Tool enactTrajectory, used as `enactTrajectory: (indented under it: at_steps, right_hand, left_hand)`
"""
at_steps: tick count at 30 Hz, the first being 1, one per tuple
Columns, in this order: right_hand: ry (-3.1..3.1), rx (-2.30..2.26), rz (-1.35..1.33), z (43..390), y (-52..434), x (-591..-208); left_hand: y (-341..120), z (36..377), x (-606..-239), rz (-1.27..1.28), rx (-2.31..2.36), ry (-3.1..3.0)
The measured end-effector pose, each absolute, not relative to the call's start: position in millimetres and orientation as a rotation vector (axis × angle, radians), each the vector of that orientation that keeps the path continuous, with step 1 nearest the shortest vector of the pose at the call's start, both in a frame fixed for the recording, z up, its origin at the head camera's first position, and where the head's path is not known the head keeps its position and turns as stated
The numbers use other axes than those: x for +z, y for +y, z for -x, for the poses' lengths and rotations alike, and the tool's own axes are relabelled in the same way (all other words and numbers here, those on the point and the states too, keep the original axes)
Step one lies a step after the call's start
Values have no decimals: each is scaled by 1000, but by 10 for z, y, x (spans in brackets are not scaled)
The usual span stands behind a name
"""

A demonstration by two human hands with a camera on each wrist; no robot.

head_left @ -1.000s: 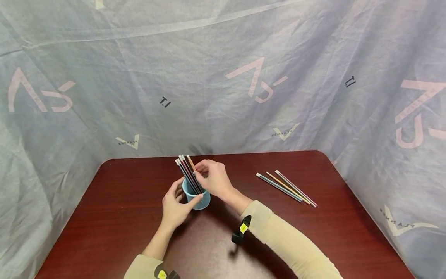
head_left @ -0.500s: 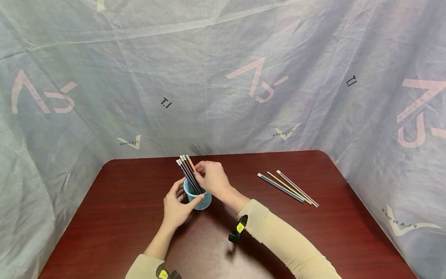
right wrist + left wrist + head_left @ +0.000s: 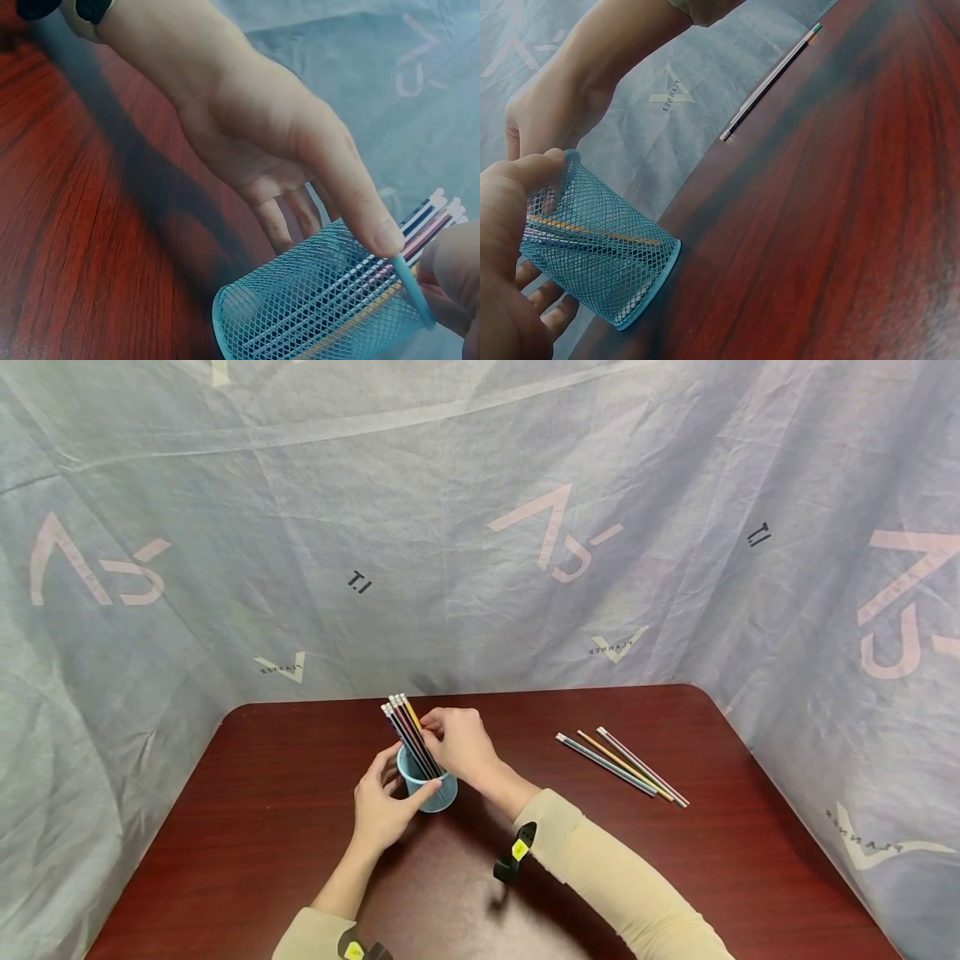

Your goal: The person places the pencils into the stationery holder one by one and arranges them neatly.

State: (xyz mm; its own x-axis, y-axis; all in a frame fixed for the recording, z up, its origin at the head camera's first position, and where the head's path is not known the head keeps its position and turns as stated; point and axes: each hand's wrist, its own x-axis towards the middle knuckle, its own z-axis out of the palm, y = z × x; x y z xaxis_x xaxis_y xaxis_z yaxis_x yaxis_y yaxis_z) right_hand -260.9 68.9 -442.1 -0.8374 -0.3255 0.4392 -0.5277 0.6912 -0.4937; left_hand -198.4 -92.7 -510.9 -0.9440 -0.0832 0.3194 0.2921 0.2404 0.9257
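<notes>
- the blue mesh cup [image 3: 437, 798] sits a little left of the middle of the table [image 3: 225, 827], toward its far side, looking upright with the mouth up.
- my left hand [image 3: 378, 806] holds it, thumb at the near rim and fingers round the left and far side, i judge to steady such a light cup.
- the pencils inside [image 3: 415, 740] lean together to the far left, pale ends up, probably because the cup is wider than their bundle.
- my right hand [image 3: 461, 747] reaches in from the right, fingers narrow, in what looks like a pinch on the yellow pencil [image 3: 412, 711]; the contact itself is partly hidden.
- three loose pencils [image 3: 626, 766] lie well apart to the right, pointing near right, seemingly within easy reach of that arm.
- the far table edge is near the cup, with the curtain [image 3: 450, 610] hanging behind, so i judge there is less room that way.
- broader room opens left, near, and between cup and loose pencils.
</notes>
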Motion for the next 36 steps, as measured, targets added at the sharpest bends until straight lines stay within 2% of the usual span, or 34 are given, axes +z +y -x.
enactTrajectory:
  at_steps: [18, 36]
  right_hand:
    - [-2428, 960, -672, 2682, 1017, -4317]
    - [-2439, 895, -519, 2755, 1691, -4413]
  left_hand:
    - [-937, 1994, -5116, 176, -1767, -2216]
    - [-931, 1984, -5107, 164, -1759, -2234]
